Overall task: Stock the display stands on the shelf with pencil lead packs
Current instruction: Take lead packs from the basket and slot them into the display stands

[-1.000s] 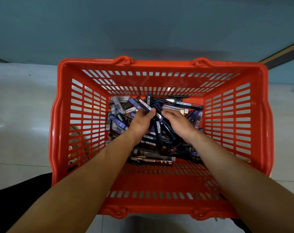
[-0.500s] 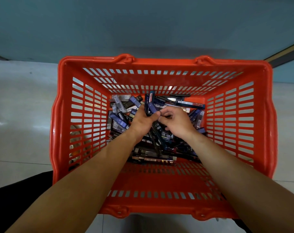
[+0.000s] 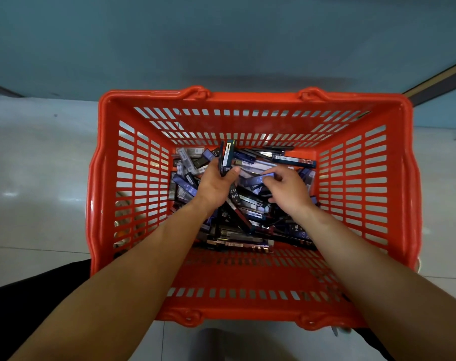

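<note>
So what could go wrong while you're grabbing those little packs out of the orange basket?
1. The left hand grips a few packs standing on end, by their lower ends only; one might slip out.
2. The right hand just pinches a blue pack with its fingertips, so it could drop.
3. The pile in the basket lies criss-crossed; pulling one pack may snag others.

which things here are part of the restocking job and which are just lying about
Job:
slim dark-blue pencil lead packs piled in the orange slatted plastic basket
upright packs gripped by left hand
blue pack pinched by right hand

Just there:
pale tiled floor
teal wall panel
</note>
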`<action>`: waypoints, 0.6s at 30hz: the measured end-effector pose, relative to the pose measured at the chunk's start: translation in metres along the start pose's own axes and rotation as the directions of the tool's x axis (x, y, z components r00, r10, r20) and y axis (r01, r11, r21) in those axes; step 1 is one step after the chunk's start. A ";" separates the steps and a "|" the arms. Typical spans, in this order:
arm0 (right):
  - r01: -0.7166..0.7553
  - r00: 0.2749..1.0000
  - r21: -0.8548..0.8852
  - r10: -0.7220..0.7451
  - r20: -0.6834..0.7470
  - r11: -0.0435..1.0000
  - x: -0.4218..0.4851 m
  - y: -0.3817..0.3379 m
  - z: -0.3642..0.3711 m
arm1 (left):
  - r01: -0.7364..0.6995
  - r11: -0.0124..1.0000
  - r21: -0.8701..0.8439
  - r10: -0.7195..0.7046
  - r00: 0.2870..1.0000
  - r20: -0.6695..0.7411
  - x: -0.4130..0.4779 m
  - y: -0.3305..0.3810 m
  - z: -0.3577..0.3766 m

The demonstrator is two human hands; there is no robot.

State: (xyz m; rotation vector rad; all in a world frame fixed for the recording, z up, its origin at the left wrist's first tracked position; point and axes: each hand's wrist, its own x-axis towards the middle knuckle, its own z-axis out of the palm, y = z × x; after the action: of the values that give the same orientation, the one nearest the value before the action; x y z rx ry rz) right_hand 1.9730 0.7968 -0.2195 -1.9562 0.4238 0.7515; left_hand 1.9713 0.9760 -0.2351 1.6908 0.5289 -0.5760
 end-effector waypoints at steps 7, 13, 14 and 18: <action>0.002 0.992 0.060 -0.010 0.128 0.998 -0.017 -0.003 -0.003 | 0.001 0.993 -0.119 0.002 1.000 0.026 -0.009 0.008 -0.009; 0.008 0.974 0.104 -0.032 0.226 0.994 -0.019 -0.012 0.011 | -0.112 0.993 -0.035 0.113 0.994 0.014 -0.022 0.023 -0.012; -0.008 0.975 0.109 -0.017 0.224 0.994 -0.021 -0.015 0.013 | -0.111 0.993 -0.044 0.112 0.994 0.016 -0.023 0.023 -0.013; -0.055 0.971 0.164 0.014 0.240 0.985 -0.032 -0.018 0.020 | -0.064 0.990 -0.122 0.067 0.998 0.016 -0.031 0.021 -0.015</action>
State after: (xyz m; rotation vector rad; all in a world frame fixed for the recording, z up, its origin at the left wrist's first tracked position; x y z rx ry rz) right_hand 1.9530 0.8222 -0.1933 -1.6797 0.3639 0.9303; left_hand 1.9618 0.9856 -0.1969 1.5792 0.4824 -0.5031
